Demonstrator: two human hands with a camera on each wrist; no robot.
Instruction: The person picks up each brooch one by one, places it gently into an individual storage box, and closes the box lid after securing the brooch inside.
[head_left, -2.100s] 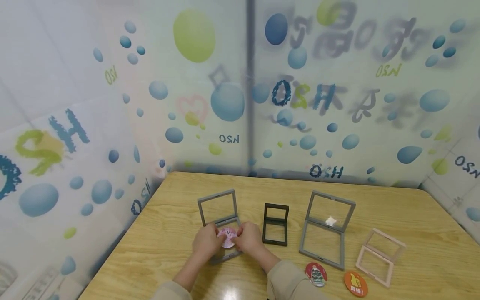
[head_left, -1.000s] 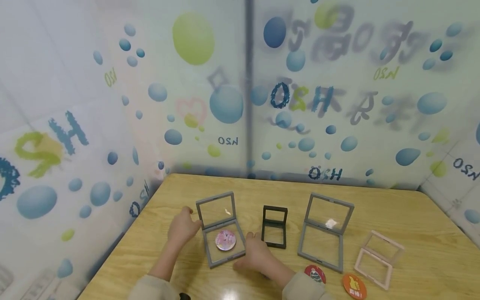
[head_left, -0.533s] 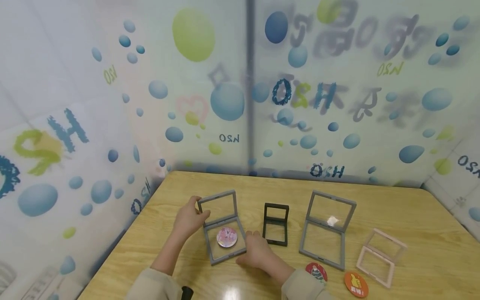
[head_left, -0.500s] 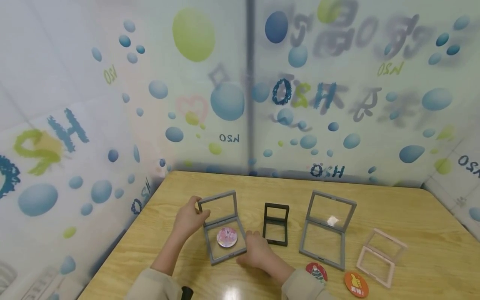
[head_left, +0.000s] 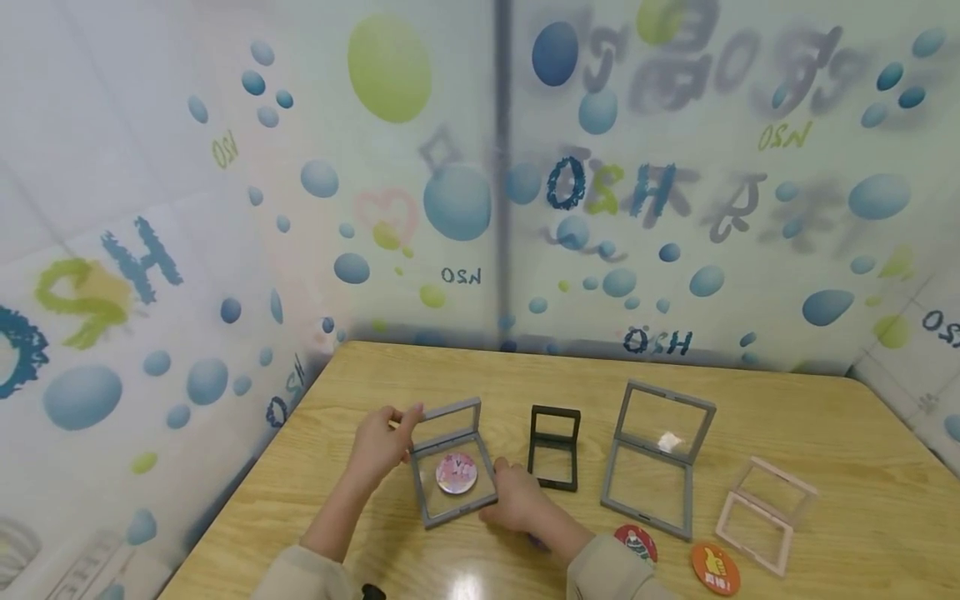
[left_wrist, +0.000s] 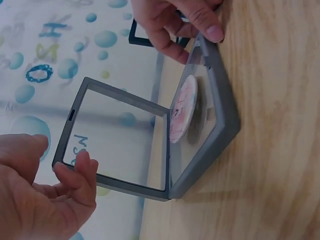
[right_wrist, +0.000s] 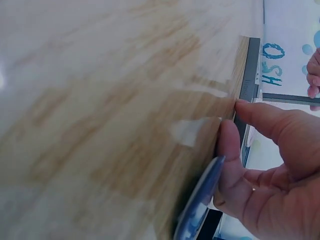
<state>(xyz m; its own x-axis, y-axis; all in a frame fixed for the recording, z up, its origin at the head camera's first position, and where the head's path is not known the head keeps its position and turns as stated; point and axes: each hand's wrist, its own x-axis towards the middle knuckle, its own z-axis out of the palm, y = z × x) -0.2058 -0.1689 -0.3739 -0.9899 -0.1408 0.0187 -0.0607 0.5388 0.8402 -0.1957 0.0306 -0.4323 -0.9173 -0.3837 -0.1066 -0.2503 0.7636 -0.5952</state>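
Note:
A grey hinged display frame with clear film lies on the wooden table, its lid tilted up. On the film of its base rests a round pink button badge. My left hand has its fingers at the lid's left upper corner; in the left wrist view those fingers are curled over that corner. My right hand holds the base at its front right corner, with thumb and finger on the edge in the right wrist view. Beside that hand a shiny round badge shows, mostly hidden under the wrist in the head view.
Right of the hands stand a small black display frame, a larger grey one and a pink one, all with raised lids. A red badge and an orange badge lie near the front. A patterned wall backs the table.
Both hands have left the pink badge on the film and moved to the frame's sides. My left hand has since tipped the lid forward, lower than half a second ago.

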